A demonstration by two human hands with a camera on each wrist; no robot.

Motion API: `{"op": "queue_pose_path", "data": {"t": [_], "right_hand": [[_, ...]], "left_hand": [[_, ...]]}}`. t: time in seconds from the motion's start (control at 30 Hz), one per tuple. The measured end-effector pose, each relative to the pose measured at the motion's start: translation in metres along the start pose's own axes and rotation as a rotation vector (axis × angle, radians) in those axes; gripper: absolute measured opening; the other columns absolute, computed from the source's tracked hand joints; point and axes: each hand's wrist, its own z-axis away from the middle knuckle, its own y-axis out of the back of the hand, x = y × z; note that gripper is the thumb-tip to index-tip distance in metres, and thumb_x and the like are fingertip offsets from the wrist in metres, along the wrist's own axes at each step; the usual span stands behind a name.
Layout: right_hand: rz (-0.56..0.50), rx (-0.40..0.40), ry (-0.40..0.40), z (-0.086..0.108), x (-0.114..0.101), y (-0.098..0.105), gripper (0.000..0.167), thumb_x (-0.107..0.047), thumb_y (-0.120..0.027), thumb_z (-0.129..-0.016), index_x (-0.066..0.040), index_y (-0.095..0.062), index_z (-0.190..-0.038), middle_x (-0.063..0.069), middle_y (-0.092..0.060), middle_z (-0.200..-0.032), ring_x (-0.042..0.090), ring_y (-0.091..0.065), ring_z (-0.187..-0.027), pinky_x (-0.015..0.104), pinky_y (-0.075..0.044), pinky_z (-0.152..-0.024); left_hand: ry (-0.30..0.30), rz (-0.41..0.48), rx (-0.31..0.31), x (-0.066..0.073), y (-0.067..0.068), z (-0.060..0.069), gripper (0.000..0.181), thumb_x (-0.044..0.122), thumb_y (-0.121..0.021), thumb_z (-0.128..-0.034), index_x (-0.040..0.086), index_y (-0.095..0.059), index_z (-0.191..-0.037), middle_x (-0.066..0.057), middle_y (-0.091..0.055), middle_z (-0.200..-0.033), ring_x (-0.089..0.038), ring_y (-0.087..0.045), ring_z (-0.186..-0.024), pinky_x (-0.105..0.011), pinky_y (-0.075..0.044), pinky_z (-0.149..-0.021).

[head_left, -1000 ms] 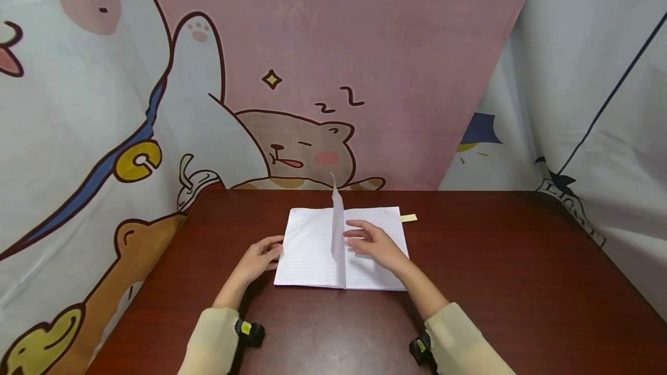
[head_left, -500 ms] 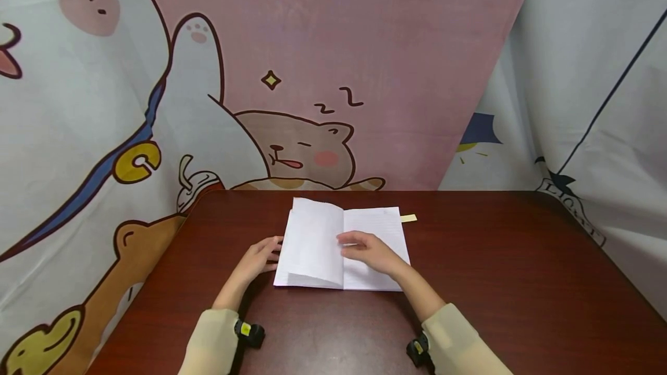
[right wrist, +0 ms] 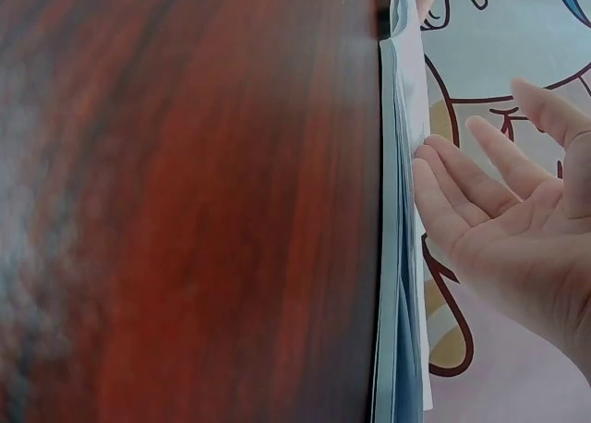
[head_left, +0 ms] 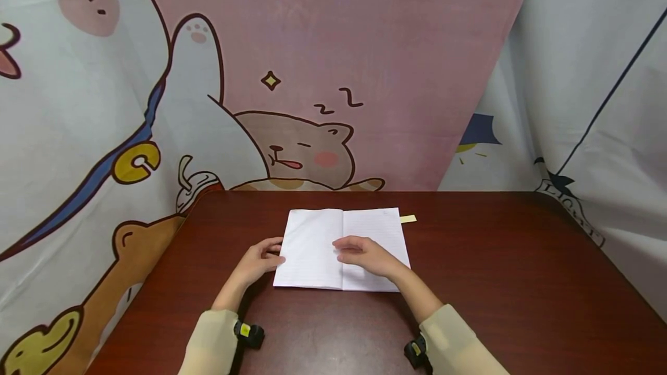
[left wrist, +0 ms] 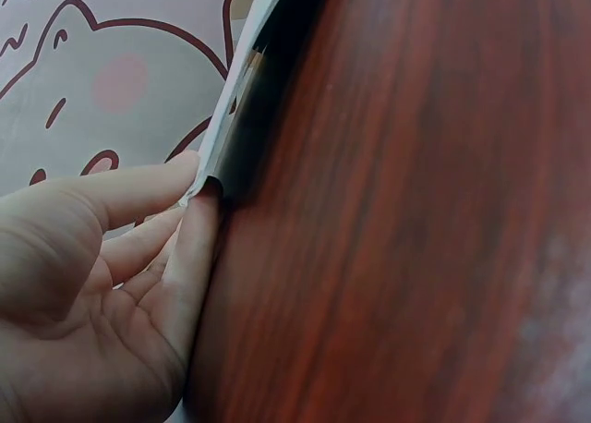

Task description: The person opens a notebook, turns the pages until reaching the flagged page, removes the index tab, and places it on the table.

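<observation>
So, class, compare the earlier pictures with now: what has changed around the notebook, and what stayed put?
The page that stood upright has swung left and lies flat on the left side. The right hand has shifted slightly left. The left hand stays at the left edge of the notebook; the yellow tab is unmoved.

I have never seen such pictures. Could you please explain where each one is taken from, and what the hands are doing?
There is no machine here, only a person working barehanded. The wide picture comes from a camera worn on the head; the sideways close-ups, from a small camera on each wrist. On the brown table lies an open, lined notebook, with a yellow tab sticking out on the right. The left hand pinches the notebook's left edge; the right hand is over the notebook, holding nothing.
</observation>
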Motion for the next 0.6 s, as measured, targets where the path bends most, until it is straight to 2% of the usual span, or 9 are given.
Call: {"op": "queue_pose_path", "data": {"t": [0.27, 0.47, 0.6], "right_hand": [[0.005, 0.042, 0.011, 0.000, 0.001, 0.003, 0.039, -0.016, -0.060, -0.099, 0.006, -0.059, -0.132, 0.025, -0.062, -0.133, 0.039, -0.059, -0.126, 0.049, -0.049, -0.105], [-0.001, 0.081, 0.025, 0.002, 0.003, 0.009, 0.039, -0.013, -0.059, -0.099, 0.008, -0.057, -0.132, 0.026, -0.060, -0.135, 0.040, -0.059, -0.125, 0.048, -0.050, -0.104], [-0.001, 0.118, 0.024, 0.003, 0.004, 0.014, 0.039, -0.013, -0.061, -0.098, 0.009, -0.058, -0.130, 0.027, -0.060, -0.133, 0.040, -0.061, -0.122, 0.043, -0.053, -0.101]], "left_hand": [[-0.001, -0.018, 0.004, 0.002, -0.001, 0.002, 0.054, 0.002, -0.068, -0.0907, -0.006, -0.050, -0.141, -0.028, -0.058, -0.127, -0.023, -0.064, -0.099, -0.040, -0.060, -0.084], [-0.007, -0.020, 0.003, 0.000, -0.001, 0.001, 0.052, 0.002, -0.068, -0.0908, -0.005, -0.051, -0.140, -0.027, -0.058, -0.126, -0.021, -0.064, -0.098, -0.037, -0.060, -0.084], [0.006, -0.014, 0.016, 0.000, -0.002, 0.000, 0.051, 0.001, -0.068, -0.0903, -0.003, -0.053, -0.139, -0.026, -0.059, -0.126, -0.021, -0.064, -0.098, -0.036, -0.060, -0.084]]}}
